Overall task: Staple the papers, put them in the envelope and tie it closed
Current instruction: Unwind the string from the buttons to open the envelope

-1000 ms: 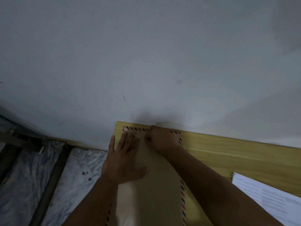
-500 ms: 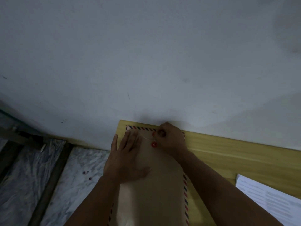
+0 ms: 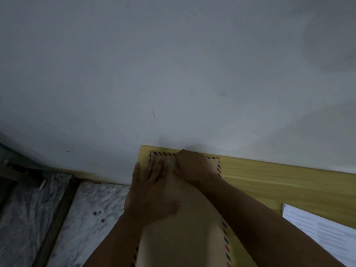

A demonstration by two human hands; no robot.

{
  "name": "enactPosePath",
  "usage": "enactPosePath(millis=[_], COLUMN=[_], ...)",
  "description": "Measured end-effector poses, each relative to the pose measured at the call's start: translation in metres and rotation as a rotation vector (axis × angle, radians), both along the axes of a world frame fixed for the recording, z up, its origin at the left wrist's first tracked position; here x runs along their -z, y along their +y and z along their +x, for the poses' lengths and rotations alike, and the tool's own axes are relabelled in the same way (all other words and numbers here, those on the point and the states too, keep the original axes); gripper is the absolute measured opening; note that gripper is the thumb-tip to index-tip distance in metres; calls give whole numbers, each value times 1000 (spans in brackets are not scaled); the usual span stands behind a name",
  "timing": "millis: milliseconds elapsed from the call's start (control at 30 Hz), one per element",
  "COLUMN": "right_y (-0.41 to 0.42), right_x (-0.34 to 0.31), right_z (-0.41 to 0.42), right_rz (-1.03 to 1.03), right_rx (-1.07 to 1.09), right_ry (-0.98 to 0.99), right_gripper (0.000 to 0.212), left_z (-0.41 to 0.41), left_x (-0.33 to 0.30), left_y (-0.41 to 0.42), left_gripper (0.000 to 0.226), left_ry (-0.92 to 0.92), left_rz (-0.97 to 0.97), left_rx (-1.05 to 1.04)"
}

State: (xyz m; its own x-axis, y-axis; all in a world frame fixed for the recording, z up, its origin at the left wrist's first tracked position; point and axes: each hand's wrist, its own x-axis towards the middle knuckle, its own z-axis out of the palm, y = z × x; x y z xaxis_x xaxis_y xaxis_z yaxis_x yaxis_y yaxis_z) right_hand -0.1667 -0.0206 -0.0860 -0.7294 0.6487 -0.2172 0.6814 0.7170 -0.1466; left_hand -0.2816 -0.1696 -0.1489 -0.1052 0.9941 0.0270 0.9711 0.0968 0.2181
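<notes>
Brown paper envelope [image 3: 185,228] with a red and blue striped border lies lengthwise on a pale wooden surface [image 3: 279,182], its flap end against a grey wall [image 3: 173,64]. The left hand [image 3: 152,191] lies flat, fingers straight and spread, pressing the envelope down near the flap. The right hand [image 3: 192,166] is curled over the flap's middle, likely working the closing string.

To tie it well, keep the left hand pinning the flap flat while the right winds the string snugly around the fasteners, each turn kept taut.

Both string and fasteners are hidden under the right hand, so whether it pinches anything is unclear. Dim light blurs detail. A printed white sheet [image 3: 323,232] is cut off at the right edge.
</notes>
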Motion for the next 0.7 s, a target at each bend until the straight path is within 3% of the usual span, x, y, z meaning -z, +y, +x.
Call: enactPosePath(millis=[133,267,467,600,700], right_y=[8,7,2,-9,-11], right_x=[13,18,6,-7,-6], right_z=[11,14,6,-17,-28], right_rz=[-194,-248,-82,112,181], right_rx=[429,499,58,-61,-104], right_ry=[406,582,99,-154,-238], right_gripper=[15,11,27,20,23], left_z=[-2,-1,0,-2,-2], left_x=[-2,-3,-1,2,3], left_y=[0,-1,0,1,1], left_gripper=[118,118,117,120,121], left_ry=[3,-6,-14,-24,-33], left_rz=[-24,-30,8,0,-20], left_rx=[14,20,17,30,22])
